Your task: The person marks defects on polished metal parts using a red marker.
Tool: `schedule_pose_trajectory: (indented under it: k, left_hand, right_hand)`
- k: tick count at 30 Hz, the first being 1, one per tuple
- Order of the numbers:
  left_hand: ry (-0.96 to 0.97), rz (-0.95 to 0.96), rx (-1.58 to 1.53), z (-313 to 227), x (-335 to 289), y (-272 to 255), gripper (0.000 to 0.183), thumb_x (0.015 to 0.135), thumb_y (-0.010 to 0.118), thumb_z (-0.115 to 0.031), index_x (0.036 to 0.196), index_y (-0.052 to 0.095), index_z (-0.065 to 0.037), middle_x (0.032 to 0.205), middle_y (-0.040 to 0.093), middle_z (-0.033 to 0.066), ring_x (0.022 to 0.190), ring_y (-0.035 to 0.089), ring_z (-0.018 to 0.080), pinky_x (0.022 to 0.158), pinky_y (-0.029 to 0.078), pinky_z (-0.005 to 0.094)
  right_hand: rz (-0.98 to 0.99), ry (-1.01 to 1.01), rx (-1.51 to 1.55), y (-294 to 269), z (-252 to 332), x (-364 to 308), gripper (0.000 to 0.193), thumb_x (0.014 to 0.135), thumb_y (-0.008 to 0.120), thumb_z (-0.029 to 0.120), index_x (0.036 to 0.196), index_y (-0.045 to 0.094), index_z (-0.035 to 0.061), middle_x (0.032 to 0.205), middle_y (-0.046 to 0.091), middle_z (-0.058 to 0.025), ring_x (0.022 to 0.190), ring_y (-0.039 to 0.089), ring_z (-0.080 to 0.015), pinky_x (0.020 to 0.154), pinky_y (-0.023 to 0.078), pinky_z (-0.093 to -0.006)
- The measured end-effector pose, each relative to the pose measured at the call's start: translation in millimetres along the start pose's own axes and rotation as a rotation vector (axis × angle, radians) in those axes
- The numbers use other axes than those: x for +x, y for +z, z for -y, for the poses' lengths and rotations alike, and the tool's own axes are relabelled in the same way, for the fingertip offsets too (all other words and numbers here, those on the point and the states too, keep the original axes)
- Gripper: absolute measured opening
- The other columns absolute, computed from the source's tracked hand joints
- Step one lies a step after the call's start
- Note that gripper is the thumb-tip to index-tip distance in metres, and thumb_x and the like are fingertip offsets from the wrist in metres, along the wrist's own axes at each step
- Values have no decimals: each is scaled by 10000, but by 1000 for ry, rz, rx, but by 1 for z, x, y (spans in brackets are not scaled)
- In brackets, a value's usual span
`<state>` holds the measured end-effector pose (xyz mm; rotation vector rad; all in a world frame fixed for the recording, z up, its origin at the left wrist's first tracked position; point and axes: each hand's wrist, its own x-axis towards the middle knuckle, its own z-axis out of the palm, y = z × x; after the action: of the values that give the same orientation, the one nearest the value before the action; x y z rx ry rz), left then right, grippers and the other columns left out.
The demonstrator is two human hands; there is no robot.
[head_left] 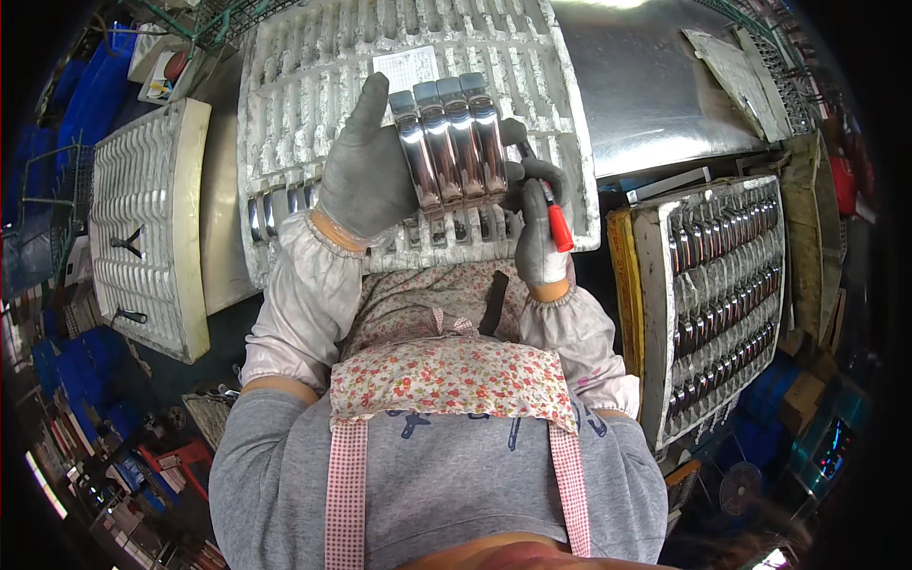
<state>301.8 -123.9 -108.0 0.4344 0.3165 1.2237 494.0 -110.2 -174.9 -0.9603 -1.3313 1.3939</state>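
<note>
Several polished metal bars (454, 152) with grey-blue ends lie side by side in front of me, above a white slotted tray (294, 114). My left hand (369, 176), in a grey glove, supports them from the left. Its thumb points up and away, and its other fingers are hidden behind the bars. At their right side is my right hand (540, 223), also gloved. It grips a slim, dark, pen-like tool with a red end (559, 228), which points back toward me. Some of its fingertips touch or sit close to the bars; the contact is partly hidden.
A paper sheet (407, 68) lies on the slotted tray. Shiny pieces (275, 211) sit in its near slots. On the right, a rack (727, 294) holds rows of shiny pieces. Another slotted tray (152, 228) stands left. A metal surface (655, 95) extends at far right.
</note>
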Motion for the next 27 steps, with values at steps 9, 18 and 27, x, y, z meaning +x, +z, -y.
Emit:
schedule_pose_trajectory:
  k: [9,18,27]
  left_hand:
    - [-25,-5,91,4,1,1,899,839,294,-719,1371,285,5,1296,410,325,1146,498,433,953,448,507]
    - [-96,-323,282,14,2,2,923,778,372,-770,1277,412,5,1143,561,191,1061,571,305,917,486,439]
    - [9,-309,392,27,4,4,916,787,329,-775,1272,416,-3,1165,543,178,1062,574,264,862,528,388]
  right_hand:
    - [9,-32,130,-8,11,13,275,936,503,135,1187,440,42,1056,592,-126,935,596,-177,799,476,-299]
    - [355,-649,-553,7,75,39,722,459,895,194,1071,538,55,1169,578,-198,1122,521,-328,929,422,-422]
    - [232,-294,-240,14,43,70,211,804,686,161,979,609,71,864,684,-93,642,635,-169,572,502,-269]
